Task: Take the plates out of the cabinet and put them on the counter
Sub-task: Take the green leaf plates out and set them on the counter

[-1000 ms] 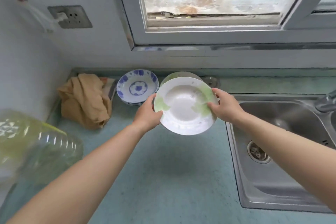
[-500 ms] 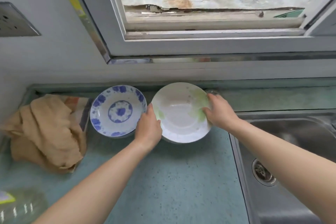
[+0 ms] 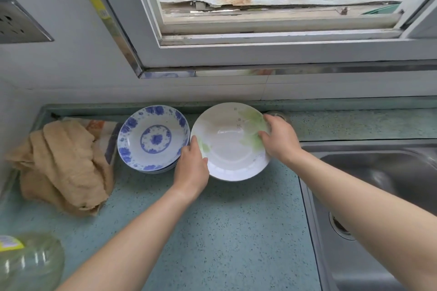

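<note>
A white deep plate with green leaf print (image 3: 228, 146) lies at the back of the blue-green counter (image 3: 224, 231), under the window. My left hand (image 3: 191, 168) grips its left rim, thumb on the inside. My right hand (image 3: 279, 139) grips its right rim over the green print. Whether another plate lies beneath it is hidden. Right beside it on the left sits a stack of blue-and-white floral plates (image 3: 153, 138), their rims nearly touching.
A crumpled tan cloth (image 3: 63, 165) lies at the back left. A clear plastic oil bottle (image 3: 28, 260) sits at the near left corner. The steel sink (image 3: 378, 196) fills the right side. A wall socket (image 3: 16, 23) is at upper left.
Both hands carried the green-print plate from mid-air down and back to the spot beside the blue plates. The view has also come closer to the counter.
</note>
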A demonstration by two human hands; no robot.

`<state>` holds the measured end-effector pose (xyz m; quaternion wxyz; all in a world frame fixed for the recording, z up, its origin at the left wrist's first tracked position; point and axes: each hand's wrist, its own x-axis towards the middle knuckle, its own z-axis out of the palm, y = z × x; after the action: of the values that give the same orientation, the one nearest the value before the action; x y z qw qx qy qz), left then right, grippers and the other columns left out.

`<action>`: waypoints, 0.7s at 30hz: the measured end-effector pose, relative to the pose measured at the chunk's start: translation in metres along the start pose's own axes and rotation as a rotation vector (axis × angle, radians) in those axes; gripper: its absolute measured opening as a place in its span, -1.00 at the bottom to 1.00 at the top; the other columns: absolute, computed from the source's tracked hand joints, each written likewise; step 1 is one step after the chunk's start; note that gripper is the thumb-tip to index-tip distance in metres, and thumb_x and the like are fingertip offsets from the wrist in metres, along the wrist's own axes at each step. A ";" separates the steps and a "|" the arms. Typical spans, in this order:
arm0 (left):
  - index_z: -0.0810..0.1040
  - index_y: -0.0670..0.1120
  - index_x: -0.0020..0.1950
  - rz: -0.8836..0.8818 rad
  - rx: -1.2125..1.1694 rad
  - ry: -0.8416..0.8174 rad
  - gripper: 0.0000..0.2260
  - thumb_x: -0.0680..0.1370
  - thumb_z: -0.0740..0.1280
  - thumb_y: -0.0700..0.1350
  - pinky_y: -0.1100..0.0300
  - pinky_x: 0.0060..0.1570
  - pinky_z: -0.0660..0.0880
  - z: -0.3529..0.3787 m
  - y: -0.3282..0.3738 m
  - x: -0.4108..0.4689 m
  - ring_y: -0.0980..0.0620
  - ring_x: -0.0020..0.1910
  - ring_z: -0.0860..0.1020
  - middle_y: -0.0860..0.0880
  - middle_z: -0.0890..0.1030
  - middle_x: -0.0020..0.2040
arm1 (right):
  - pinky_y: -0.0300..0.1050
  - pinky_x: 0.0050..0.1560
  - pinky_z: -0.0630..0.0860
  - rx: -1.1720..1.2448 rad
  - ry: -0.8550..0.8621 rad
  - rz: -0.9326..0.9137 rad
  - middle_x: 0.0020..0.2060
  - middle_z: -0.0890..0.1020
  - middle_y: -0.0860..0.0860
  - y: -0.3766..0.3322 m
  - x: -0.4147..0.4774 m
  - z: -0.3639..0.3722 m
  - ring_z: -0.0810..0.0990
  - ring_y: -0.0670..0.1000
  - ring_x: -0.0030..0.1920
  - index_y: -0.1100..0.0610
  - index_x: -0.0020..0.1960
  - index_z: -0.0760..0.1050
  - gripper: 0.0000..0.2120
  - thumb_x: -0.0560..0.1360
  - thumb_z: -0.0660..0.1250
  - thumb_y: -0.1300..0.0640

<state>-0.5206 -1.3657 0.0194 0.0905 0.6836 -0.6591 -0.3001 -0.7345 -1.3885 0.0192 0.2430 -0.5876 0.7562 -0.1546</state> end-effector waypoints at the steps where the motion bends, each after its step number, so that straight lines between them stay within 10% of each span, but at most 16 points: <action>1: 0.07 -0.14 0.49 -0.007 0.012 -0.001 -0.48 0.58 0.20 -0.20 0.01 0.18 0.38 0.001 0.000 0.000 -0.19 0.26 0.40 -0.21 0.33 0.35 | -0.04 0.36 0.22 0.005 0.004 -0.001 0.38 0.37 0.12 0.000 0.001 0.001 0.30 0.11 0.39 0.21 0.43 0.22 -0.49 0.52 0.26 0.14; 21: 0.00 -0.01 0.52 -0.036 0.274 -0.006 -0.38 0.55 0.09 0.21 -0.08 0.21 0.42 -0.016 -0.004 -0.059 -0.13 0.41 0.26 -0.08 0.16 0.50 | -0.07 0.41 0.15 0.017 -0.046 -0.129 0.44 0.25 0.08 0.005 -0.071 -0.015 0.19 0.05 0.44 0.18 0.46 0.13 -0.43 0.55 0.17 -0.05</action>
<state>-0.5055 -1.3135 0.0476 -0.0108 0.7004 -0.6818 -0.2109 -0.7334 -1.3195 0.0417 0.2551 -0.6362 0.7097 -0.1628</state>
